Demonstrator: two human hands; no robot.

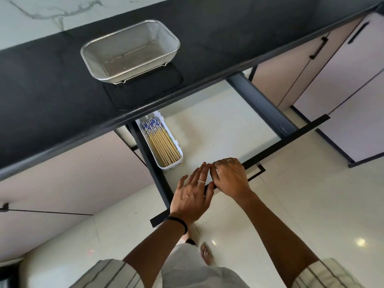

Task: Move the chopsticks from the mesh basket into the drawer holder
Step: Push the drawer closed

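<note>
My job here looks all but finished: the mesh basket (130, 51), up ahead of my hands on the dark worktop (52, 84), holds no chopsticks that I can see, and the chopsticks (161, 140) lie bundled in the white drawer holder (176, 165), just ahead and to the left of my left hand. My left hand (192, 195) lies released, fingers straight, over the front edge of the drawer (218, 125). My right hand (230, 176) sits just beside it with fingers curled on that same front edge; I cannot tell whether it is grasping anything small. I'd judge that only pushing the drawer shut remains. Nothing stands in the way; the drawer's pale floor lies ahead, pale cabinet doors (342, 80) to the right.
</note>
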